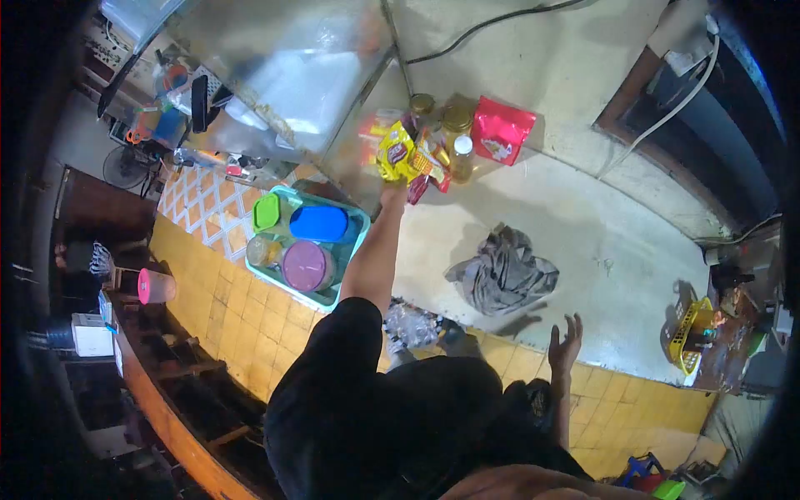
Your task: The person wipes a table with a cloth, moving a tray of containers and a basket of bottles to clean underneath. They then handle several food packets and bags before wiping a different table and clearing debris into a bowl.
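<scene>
Two hands are showing over a grey desk (600,250) with a yellow tiled front edge. At the far left, a pink cup (156,286) is sitting on a dark wooden ledge, well apart from everything else. Next along, a teal basket (357,223) is resting on the left end of the desk. It is holding several containers, among them ones with a green lid (267,212), a blue lid (318,223) and a purple lid (307,265).

Just right of the basket, the left hand (392,194) is reaching far forward at the end of a bare, outstretched arm. Its fingers are closing around the lower edge of a yellow packet (398,152) and holding it up above the back of the desk. The packet is overlapping a cluster of jars (457,118) and a white-capped bottle (462,158) standing against the wall. A red pouch (500,131) is leaning beside them on the right.

Nearer the person, some crumpled clear plastic (408,321) is lying at the desk's front edge. A grey cloth (504,271) is lying bunched in the middle of the desk.

To the right of the cloth, the right hand (565,343) is hovering at the tiled edge, its fingers (575,321) spreading apart and gripping nothing. At the far right, a small yellow basket (690,329) is sitting on the desk's end.
</scene>
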The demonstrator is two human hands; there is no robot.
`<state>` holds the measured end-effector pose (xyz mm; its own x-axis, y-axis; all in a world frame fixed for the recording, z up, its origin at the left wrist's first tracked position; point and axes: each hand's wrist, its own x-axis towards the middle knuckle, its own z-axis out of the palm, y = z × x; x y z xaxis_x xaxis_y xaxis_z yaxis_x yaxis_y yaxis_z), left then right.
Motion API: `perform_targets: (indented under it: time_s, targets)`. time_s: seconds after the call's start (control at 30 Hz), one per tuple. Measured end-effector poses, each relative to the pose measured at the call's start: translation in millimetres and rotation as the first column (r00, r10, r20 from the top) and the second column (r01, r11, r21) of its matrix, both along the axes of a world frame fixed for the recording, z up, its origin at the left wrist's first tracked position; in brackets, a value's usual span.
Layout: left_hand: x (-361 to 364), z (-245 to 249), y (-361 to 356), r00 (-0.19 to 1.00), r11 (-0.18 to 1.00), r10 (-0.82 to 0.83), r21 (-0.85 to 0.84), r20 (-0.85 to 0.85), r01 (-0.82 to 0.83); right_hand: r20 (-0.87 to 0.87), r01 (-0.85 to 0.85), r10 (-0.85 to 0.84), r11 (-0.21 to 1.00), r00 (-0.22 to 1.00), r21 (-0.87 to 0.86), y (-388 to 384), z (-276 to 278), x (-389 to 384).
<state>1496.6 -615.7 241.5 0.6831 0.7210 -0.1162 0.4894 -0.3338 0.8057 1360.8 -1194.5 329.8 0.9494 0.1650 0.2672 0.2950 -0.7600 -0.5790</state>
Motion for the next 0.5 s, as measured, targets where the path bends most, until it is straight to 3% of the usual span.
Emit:
perform_targets:
  time_s: [0.03,0.07,0.13,0.17,0.23,0.27,0.3,0.33,0.37,0.43,0.47,0.5]
  targets:
    - [1,-3,-1,0.993,0.994,0.068,-0.079,-0.097,-0.076,-0.115,0.066,-0.058,0.995,0.992,0.072,-6,0,-6]
    - [1,-3,-6,0.993,0.993,0.074,-0.081,-0.088,-0.081,-0.145,0.097,-0.088,0.994,0.986,0.054,-11,0,-7]
    - [-4,-3,-17,0.938,0.948,0.317,0.070,-0.140,-0.310,-0.137,0.070,-0.061,0.996,0.989,0.059,-13,-6,1]
    - [-7,-4,-18,0.936,0.945,0.325,0.062,-0.135,-0.320,-0.138,0.050,-0.041,0.997,0.990,0.064,-14,-10,5]
    - [-22,-11,-18,0.966,0.955,0.200,0.251,-0.164,-0.155,-0.125,-0.016,0.035,0.988,0.991,0.153,2,3,18]
    - [-34,2,-31,0.964,0.955,0.210,0.244,-0.166,-0.166,-0.177,-0.060,0.087,0.986,0.980,0.155,13,13,26]
    - [-49,27,-49,0.945,0.947,0.277,0.117,0.176,-0.300,-0.226,-0.103,0.138,0.982,0.964,0.160,26,22,35]
    - [-66,50,-65,0.800,0.924,0.350,-0.043,0.486,-0.379,-0.205,-0.136,0.168,0.978,0.964,0.160,39,21,43]
    - [-81,45,-66,0.797,0.922,0.358,-0.047,0.487,-0.385,-0.184,-0.168,0.197,0.973,0.963,0.159,53,19,50]
    - [-112,22,-57,0.845,0.922,0.151,0.235,0.513,-0.307,-0.043,-0.391,0.396,0.916,0.917,0.085,85,17,65]
    - [-134,27,-65,0.763,0.967,0.250,-0.113,0.597,-0.229,-0.029,-0.457,0.462,0.884,0.887,0.098,106,27,66]
    - [-162,39,-80,0.683,0.895,0.373,-0.439,0.628,-0.085,-0.015,-0.518,0.522,0.849,0.853,0.109,131,41,63]
